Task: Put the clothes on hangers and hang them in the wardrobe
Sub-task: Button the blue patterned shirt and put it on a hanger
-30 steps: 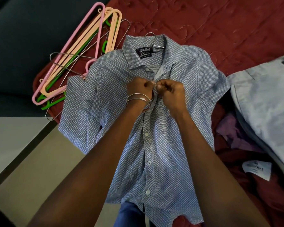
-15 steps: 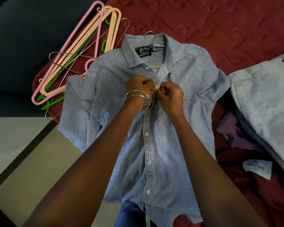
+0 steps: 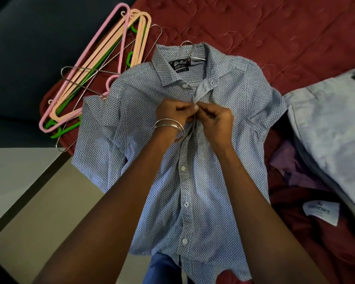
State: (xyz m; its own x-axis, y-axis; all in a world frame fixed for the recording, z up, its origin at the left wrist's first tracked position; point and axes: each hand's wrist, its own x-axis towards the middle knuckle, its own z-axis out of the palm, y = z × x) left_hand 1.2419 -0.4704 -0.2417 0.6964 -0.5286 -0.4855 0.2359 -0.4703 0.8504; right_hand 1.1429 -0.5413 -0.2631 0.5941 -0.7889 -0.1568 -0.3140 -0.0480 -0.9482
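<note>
A blue dotted short-sleeved shirt (image 3: pixel 195 181) lies face up on the dark red bedspread (image 3: pixel 254 27). A thin wire hanger (image 3: pixel 190 50) sits inside it, its hook showing above the collar. My left hand (image 3: pixel 173 111), with silver bangles at the wrist, and my right hand (image 3: pixel 217 119) meet at the placket below the collar. Both pinch the fabric edges at an upper button. The lower buttons look fastened; the collar is open.
A pile of spare hangers (image 3: pixel 103 70), pink, peach, green and wire, lies left of the shirt near the bed corner. A grey garment (image 3: pixel 332 128) and purple cloth (image 3: pixel 295 171) lie to the right, with a white label (image 3: pixel 320 212). Pale floor shows at lower left.
Both hands stay at the upper placket and shift only slightly as they work the button. The shirt and hangers lie as before.
</note>
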